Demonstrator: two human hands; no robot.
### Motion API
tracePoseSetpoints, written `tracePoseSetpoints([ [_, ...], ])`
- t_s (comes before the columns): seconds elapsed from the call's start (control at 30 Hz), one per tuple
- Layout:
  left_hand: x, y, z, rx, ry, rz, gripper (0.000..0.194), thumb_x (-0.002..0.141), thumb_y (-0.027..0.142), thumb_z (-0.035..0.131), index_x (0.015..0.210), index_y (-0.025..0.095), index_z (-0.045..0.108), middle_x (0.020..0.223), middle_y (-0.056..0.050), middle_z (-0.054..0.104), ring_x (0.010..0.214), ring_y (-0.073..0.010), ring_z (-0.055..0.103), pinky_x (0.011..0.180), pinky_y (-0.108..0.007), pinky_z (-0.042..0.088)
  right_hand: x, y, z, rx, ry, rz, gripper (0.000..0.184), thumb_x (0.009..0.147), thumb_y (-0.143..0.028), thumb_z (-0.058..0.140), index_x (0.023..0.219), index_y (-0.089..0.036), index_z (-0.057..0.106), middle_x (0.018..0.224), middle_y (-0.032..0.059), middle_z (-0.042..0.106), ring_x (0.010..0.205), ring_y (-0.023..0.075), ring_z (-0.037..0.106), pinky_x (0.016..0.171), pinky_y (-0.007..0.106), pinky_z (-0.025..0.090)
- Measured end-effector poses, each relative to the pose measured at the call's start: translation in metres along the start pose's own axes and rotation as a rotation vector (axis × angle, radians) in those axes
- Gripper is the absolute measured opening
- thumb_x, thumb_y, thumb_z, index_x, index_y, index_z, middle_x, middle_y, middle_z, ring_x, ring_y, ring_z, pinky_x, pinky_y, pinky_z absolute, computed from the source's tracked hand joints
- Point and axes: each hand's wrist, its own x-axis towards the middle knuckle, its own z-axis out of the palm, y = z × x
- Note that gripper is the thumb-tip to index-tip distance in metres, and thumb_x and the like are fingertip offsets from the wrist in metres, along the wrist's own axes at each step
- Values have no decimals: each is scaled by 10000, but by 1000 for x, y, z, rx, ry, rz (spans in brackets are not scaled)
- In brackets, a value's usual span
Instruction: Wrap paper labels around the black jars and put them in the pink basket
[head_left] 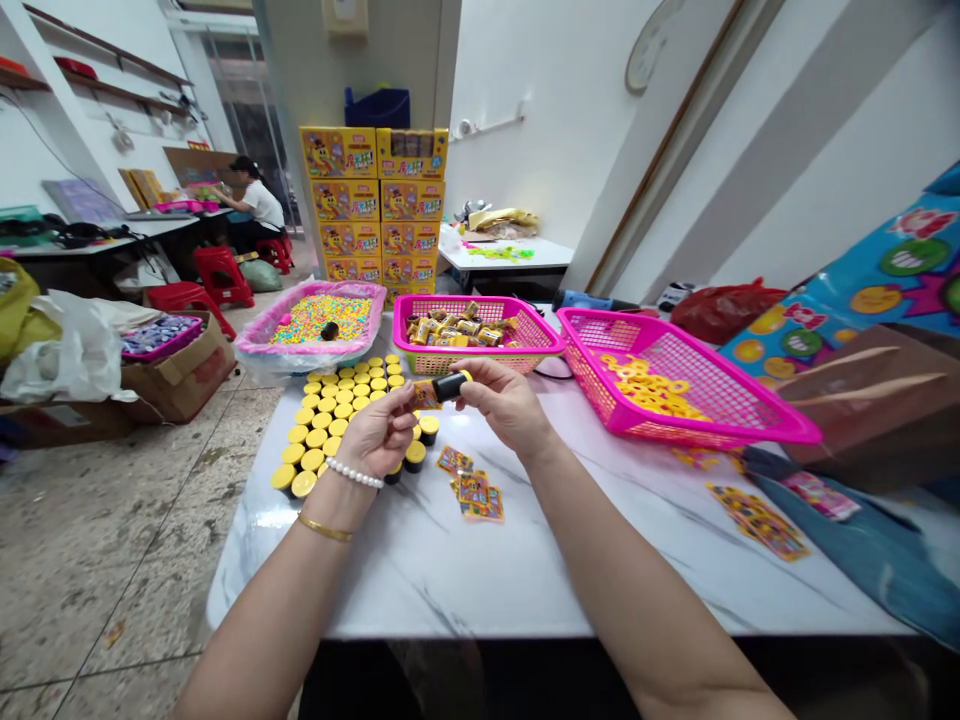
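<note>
My right hand [510, 408] pinches a small black cup with a yellow lid [448, 387], lying sideways in front of me. Between the fingertips of my left hand [375, 432] is a printed yellow-orange sleeve [426, 395], its end against the cup's base; whether the cup is inside it I cannot tell. Below the hands, several loose printed sleeves [474, 488] lie flat on the white marbled table [465, 590]. Rows of upright black cups with yellow lids [330, 420] stand left of and behind my left hand.
Behind stand a lined tub of colourful beads [259, 340], a pink basket of wrapped cups [480, 352], and another pink basket of yellow rings [690, 432]. More sleeves [757, 522] lie at right. Stacked yellow boxes [375, 205] rise beyond; a seated person [262, 205] is far left.
</note>
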Motion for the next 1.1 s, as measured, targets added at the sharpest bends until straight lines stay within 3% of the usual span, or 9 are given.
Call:
tracePoseSetpoints([
  [0.17,1,0,1,-19,3,-6,259,987,123,478,732,123,527,542,68,456,298,19,308,264,-88,116,-1,2,3,-153,66,-112,354,688,-425,852,949,-223,723,867,8,717,788,152,665,753,312,580],
  [0.37,0,-4,3,22,39,83,214,956,106,516,746,98,561,559,39,526,304,19,329,259,-84,140,-11,2,14,-347,64,-264,334,757,-392,811,1025,-224,703,1042,51,735,938,194,717,933,380,586],
  [0.47,0,-7,2,78,59,181,169,917,116,583,750,89,579,545,44,527,307,17,351,266,-81,156,-16,3,21,-386,92,-262,323,785,-386,785,1046,-225,684,1071,62,728,940,202,733,880,359,618],
  [0.6,1,-6,2,56,85,206,167,876,132,636,734,114,550,577,34,566,308,20,336,271,-90,144,-19,0,21,-477,73,-197,325,810,-378,750,1071,-211,652,905,40,751,774,194,750,709,324,644],
  [0.7,2,-5,2,34,88,139,173,881,131,620,731,122,533,601,24,595,298,26,299,269,-100,130,-21,-7,20,-641,41,-256,274,810,-314,744,1049,-205,668,910,39,751,715,170,729,672,301,636],
  [0.8,2,-7,2,67,83,163,180,848,143,662,724,124,531,590,33,586,302,25,302,275,-101,131,-23,-10,21,-737,63,-351,235,821,-300,730,1031,-207,681,988,54,745,753,165,720,720,311,641],
  [0.9,2,-10,1,115,77,249,195,807,162,706,715,120,539,578,46,563,313,22,324,281,-101,141,-21,-6,23,-628,83,-342,274,812,-349,744,1031,-205,665,1064,76,736,872,194,732,791,335,641],
  [1.0,2,-10,1,134,75,268,190,805,164,708,715,117,547,578,45,554,324,17,347,283,-102,141,-18,2,22,-439,58,-214,317,797,-393,756,1032,-216,640,1212,95,707,952,213,739,797,336,634],
  [1.1,2,-8,1,110,63,206,165,832,152,675,727,116,553,582,35,564,326,15,347,284,-103,134,-18,3,18,-452,48,-123,315,799,-401,754,1028,-220,637,1019,58,758,793,190,748,711,316,620],
])
